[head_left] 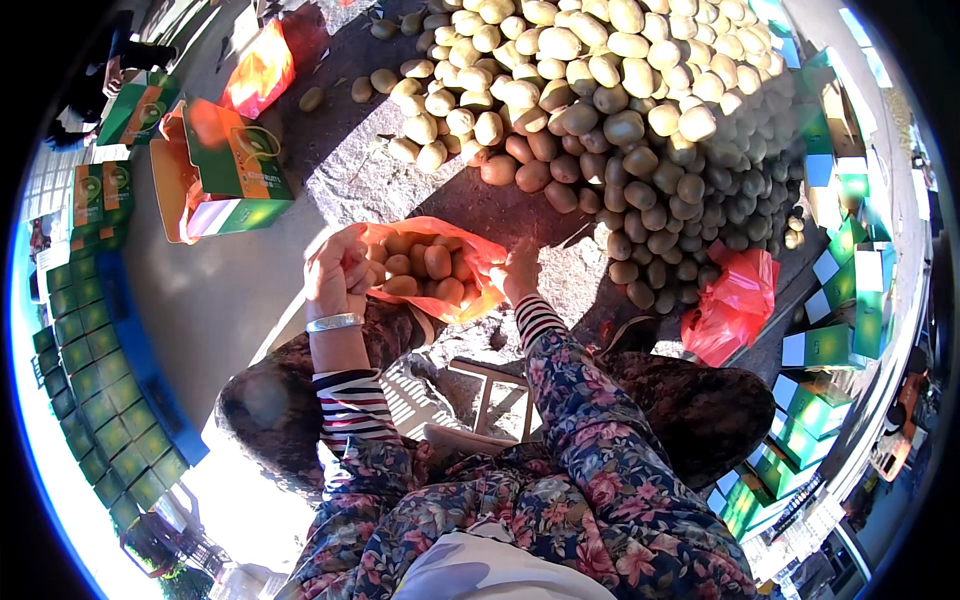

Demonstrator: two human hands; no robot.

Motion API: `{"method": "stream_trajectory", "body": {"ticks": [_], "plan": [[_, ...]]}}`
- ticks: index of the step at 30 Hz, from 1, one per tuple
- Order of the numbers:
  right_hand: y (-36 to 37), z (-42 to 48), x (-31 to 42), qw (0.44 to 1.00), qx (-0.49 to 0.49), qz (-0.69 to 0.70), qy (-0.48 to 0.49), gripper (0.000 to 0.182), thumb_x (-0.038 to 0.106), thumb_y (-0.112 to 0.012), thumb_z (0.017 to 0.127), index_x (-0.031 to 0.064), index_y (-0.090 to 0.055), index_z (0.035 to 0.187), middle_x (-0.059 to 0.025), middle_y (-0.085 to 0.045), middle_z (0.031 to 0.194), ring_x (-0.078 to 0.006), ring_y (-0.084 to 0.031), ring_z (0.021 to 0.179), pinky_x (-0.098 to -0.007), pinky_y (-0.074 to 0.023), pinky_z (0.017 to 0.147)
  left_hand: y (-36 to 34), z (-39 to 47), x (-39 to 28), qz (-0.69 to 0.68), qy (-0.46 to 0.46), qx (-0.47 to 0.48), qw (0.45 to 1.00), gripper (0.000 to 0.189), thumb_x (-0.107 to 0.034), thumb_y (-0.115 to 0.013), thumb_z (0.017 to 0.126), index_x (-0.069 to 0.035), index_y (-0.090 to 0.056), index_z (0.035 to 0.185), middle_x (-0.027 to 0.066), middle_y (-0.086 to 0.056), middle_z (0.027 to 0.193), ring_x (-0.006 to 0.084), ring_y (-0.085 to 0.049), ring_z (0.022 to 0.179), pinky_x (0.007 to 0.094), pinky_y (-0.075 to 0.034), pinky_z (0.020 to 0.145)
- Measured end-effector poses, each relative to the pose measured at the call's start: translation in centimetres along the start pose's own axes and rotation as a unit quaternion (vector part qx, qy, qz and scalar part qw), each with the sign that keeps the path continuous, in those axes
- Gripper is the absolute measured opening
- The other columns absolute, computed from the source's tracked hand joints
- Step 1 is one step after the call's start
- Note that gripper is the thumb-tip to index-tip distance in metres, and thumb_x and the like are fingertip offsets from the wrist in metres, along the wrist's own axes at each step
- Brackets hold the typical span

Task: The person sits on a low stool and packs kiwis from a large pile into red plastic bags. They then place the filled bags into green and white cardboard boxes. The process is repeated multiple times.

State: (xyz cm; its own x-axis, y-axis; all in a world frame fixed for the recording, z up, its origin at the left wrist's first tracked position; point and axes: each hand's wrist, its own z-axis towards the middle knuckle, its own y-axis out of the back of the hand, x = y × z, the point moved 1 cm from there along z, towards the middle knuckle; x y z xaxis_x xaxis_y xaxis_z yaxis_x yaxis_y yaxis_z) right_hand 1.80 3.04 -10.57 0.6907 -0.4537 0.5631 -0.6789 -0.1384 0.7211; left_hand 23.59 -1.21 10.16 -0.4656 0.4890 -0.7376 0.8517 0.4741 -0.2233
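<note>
A red plastic bag (480, 251) hangs with its mouth spread between my two hands, and several kiwifruits (437, 262) lie inside it. My left hand (336, 271), with a silver bracelet at the wrist, grips the bag's left edge. At the right edge of the mouth, my right hand (519, 271) pinches the plastic. Just beyond the bag rises a large pile of loose kiwifruits (600, 97), partly in sunlight. The bag's underside is hidden from view.
An open green and orange carton (240, 169) stands at the left, near another red bag (262, 71). Crumpled red bags (731, 307) lie right of my knee. Rows of green boxes (105, 382) line the left; green cartons (821, 349) line the right. A person (112, 75) is at upper left.
</note>
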Motion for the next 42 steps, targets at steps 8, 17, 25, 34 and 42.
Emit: {"method": "stream_trajectory", "body": {"ticks": [8, 17, 25, 34, 42], "plan": [[5.1, -3.8, -1.1, 0.756, 0.167, 0.614, -0.158, 0.013, 0.001, -0.049, 0.071, -0.0019, -0.058, 0.080, -0.0065, -0.055, 0.072, -0.0149, -0.054, 0.060, -0.0277, -0.0445, 0.055, -0.5, 1.4, 0.9, 0.009, 0.003, -0.007, 1.000, 0.026, -0.017, -0.054, 0.084, 0.004, -0.056, 0.099, -0.0035, -0.041, 0.059, 0.0043, -0.024, 0.036, 0.0207, -0.017, 0.034], [15.7, -5.7, -2.1, 0.820, 0.014, 0.564, -0.097, 0.007, 0.005, -0.053, 0.074, -0.0002, -0.055, 0.069, -0.0036, -0.051, 0.057, -0.0118, -0.048, 0.048, -0.0270, -0.0391, 0.045, -4.8, 1.3, 1.0, 0.020, 0.057, 0.143, 0.988, 0.025, -0.016, -0.055, 0.084, 0.006, -0.056, 0.096, -0.0019, -0.042, 0.057, 0.0044, -0.025, 0.036, 0.0204, -0.018, 0.034], [27.2, 2.6, -7.7, 0.936, -0.307, 0.151, -0.083, 0.065, 0.016, -0.066, 0.066, 0.0124, -0.039, 0.125, -0.0192, -0.053, 0.103, -0.0321, -0.051, 0.094, -0.0411, -0.0415, 0.083, -8.6, -0.2, 4.8, 0.083, 0.056, 0.160, 0.982, 0.026, -0.011, -0.055, 0.083, 0.004, -0.053, 0.105, 0.0028, -0.052, 0.065, 0.0047, -0.032, 0.040, 0.0183, -0.025, 0.036], [26.4, 10.8, -14.8, 0.947, -0.319, -0.020, 0.004, 0.069, 0.015, -0.073, 0.062, 0.0245, -0.042, 0.123, -0.0126, -0.052, 0.105, -0.0313, -0.048, 0.101, -0.0449, -0.0333, 0.094, -11.6, -0.4, 7.9, 0.093, 0.051, 0.199, 0.974, 0.027, -0.009, -0.052, 0.086, 0.004, -0.052, 0.109, 0.0031, -0.051, 0.065, 0.0042, -0.033, 0.041, 0.0169, -0.026, 0.037], [29.7, 9.3, -10.4, 0.787, -0.125, 0.600, 0.069, 0.056, -0.001, -0.066, 0.068, 0.0157, -0.047, 0.118, -0.0030, -0.047, 0.104, -0.0171, -0.053, 0.088, -0.0292, -0.0516, 0.065, -11.7, 0.5, 7.9, 0.077, 0.033, 0.174, 0.981, 0.027, -0.009, -0.055, 0.084, 0.004, -0.053, 0.108, 0.0034, -0.052, 0.063, 0.0045, -0.035, 0.040, 0.0181, -0.025, 0.036]]}}
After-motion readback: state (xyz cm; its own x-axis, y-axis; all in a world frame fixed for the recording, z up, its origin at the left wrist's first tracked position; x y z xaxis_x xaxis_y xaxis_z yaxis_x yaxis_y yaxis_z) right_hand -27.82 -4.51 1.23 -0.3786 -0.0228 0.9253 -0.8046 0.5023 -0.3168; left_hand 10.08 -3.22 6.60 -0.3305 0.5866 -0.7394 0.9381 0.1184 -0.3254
